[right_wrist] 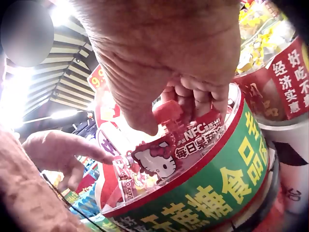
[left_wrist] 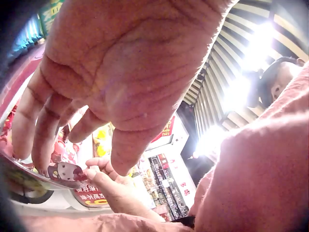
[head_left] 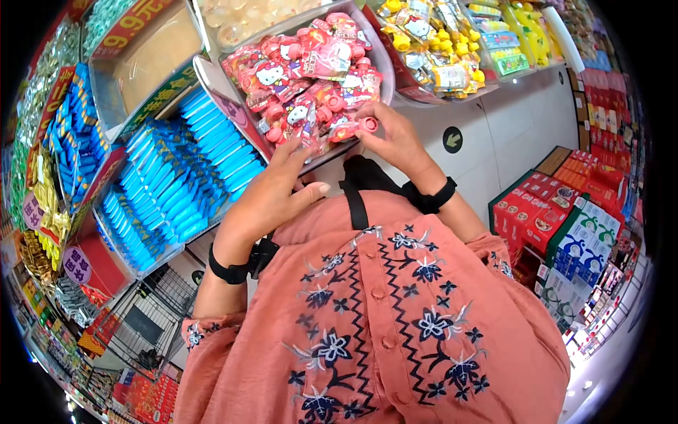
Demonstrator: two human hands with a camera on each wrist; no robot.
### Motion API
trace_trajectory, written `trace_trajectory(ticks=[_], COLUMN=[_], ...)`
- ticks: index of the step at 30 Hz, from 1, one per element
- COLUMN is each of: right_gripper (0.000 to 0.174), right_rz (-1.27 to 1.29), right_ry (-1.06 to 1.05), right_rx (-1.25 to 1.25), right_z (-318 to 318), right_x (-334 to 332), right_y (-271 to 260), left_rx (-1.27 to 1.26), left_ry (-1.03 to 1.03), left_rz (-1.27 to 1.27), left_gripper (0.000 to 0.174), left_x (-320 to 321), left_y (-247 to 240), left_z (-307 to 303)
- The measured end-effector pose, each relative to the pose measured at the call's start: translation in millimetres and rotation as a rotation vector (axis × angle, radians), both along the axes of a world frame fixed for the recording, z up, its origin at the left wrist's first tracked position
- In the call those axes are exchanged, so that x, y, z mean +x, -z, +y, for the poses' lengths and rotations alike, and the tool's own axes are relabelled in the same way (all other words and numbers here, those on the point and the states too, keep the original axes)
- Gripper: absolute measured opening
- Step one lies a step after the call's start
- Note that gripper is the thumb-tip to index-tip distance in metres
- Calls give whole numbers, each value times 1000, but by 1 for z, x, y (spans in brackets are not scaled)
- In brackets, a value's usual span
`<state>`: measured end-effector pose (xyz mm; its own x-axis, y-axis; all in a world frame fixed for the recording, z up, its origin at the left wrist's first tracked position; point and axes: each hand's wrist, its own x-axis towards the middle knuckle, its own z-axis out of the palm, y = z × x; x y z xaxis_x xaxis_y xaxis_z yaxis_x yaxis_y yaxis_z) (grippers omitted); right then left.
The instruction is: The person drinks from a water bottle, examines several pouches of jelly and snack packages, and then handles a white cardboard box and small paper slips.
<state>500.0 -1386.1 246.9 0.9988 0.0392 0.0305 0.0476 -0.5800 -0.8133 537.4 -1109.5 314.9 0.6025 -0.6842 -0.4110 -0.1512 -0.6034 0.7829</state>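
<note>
A clear-walled bin holds a heap of pink Hello Kitty spouted pouches with pink caps. At the bin's near edge my right hand pinches one pouch near its pink cap, thumb on one side and fingers on the other. My left hand reaches over the bin's front left corner, its fingers loosely extended among the pouches and its thumb held apart. In the left wrist view, the fingers of the left hand hang just over the rim.
Blue packets fill the bins to the left. Yellow-capped pouches lie in a bin to the right. Red boxes are stacked on the floor at the right. A wire cart stands at lower left.
</note>
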Motion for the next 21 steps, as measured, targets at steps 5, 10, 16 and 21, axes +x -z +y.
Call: trace_trajectory(ticks=[5, 10, 16, 21], right_gripper=[30, 34, 35, 35], right_rz=[77, -180, -209, -219], right_ry=[56, 46, 55, 137], right_rx=[91, -77, -260, -300], right_z=[3, 8, 8, 6], right_x=[10, 30, 47, 53], right_y=[-7, 19, 28, 39], left_rx=[-3, 30, 25, 81], left_ry=[-117, -156, -227, -98], left_rz=[61, -241, -115, -175], left_gripper=[68, 62, 60, 64], left_x=[4, -1, 5, 9], left_y=[-6, 19, 14, 38], left_z=[-3, 3, -5, -3])
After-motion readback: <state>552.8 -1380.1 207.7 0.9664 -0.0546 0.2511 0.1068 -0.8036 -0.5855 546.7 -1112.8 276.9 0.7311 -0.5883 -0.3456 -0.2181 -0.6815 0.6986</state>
